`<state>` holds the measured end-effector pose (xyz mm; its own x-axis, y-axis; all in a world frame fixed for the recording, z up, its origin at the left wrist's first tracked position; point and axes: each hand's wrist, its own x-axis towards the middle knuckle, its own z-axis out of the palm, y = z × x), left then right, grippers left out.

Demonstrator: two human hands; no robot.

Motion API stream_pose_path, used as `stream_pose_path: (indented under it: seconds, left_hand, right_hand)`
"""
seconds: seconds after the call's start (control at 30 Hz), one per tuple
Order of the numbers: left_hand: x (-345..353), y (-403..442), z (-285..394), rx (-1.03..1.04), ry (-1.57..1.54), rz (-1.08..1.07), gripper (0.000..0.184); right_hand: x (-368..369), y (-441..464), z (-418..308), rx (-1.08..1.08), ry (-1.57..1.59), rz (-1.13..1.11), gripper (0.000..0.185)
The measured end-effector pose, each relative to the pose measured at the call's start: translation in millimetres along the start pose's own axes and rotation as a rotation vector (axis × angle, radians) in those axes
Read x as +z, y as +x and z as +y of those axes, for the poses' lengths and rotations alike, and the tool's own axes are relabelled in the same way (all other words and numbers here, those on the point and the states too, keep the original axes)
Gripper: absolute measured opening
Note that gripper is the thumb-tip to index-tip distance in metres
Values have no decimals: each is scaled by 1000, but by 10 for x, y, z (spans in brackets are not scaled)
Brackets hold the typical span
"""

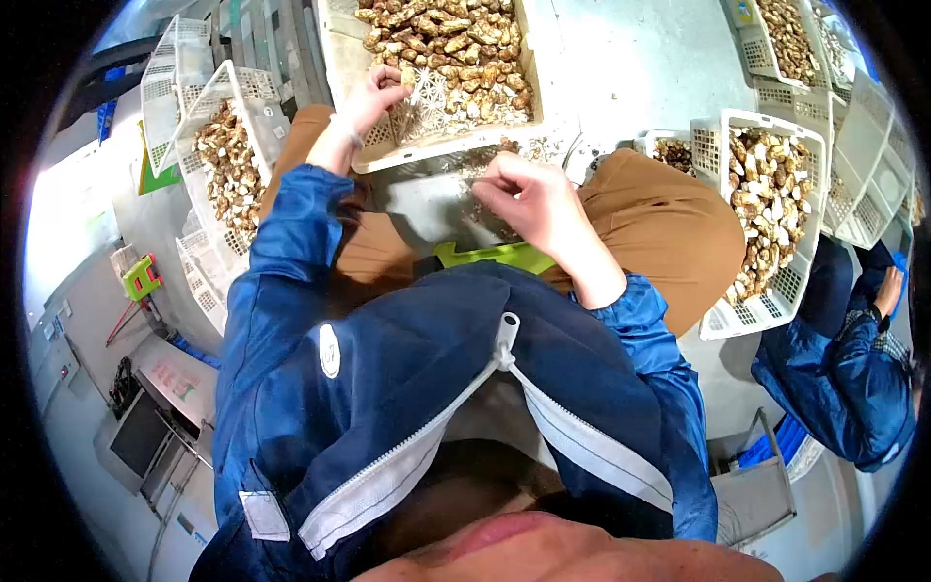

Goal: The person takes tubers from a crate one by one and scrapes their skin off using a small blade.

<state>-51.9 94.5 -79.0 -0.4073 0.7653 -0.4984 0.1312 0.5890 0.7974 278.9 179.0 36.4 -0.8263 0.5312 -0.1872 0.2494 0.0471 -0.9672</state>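
In the head view, my left hand (372, 99) reaches over the near left part of a white crate (447, 149). Its fingers are pinched on a small pale mushroom (408, 77). Brown-and-white mushrooms (456, 39) are heaped in the crate's far part, while its near left part shows the bare lattice bottom. My right hand (536, 201) hovers just outside the crate's near edge, above the littered floor. Its fingers are curled together, and whatever they may hold is hidden.
A mushroom-filled crate (818, 215) stands by my right knee and another (233, 87) by my left. Further crates (761, 53) are at the upper right. Brown crumbs (482, 158) litter the floor between my legs. A co-worker in a blue jacket (834, 388) sits at right.
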Motion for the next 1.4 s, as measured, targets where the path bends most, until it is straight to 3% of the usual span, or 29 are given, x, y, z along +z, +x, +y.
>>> stream_pose_path:
  seconds: [0.1,0.17,0.27,0.43,0.53,0.7,0.77,0.93,1.27,1.4]
  left_hand:
    - [353,-934,747,117,-267,-1,34]
    - [434,-1366,901,75,-332,-53,44]
    - [592,-1895,1157,119,-549,-82,43]
    - [663,-2386,1269,244,-496,-74,44]
    - [686,-2562,1350,287,-440,-85,48]
    - [759,-2721,1413,238,-844,-294,55]
    - [798,-2746,1434,229,-1038,-430,56]
    - [879,-2795,1450,155,-1176,-412,49]
    - [908,-2674,1387,70,-1245,-424,46]
    - [951,-2678,1443,74,-1115,-311,46]
  right_hand:
    - [-14,-69,-96,36,-12,46,16]
    - [0,-139,-136,41,45,39,17]
    - [50,-233,-150,-53,56,57,17]
    - [109,-444,-316,-166,282,76,17]
    - [112,-628,-506,-208,252,84,14]
    - [36,-745,-688,-557,119,201,13]
    - [17,-775,-708,-560,130,220,13]
    - [-23,-781,-733,-559,121,239,12]
    - [-33,-648,-699,-466,170,152,12]
    - [-15,-605,-659,-503,171,143,12]
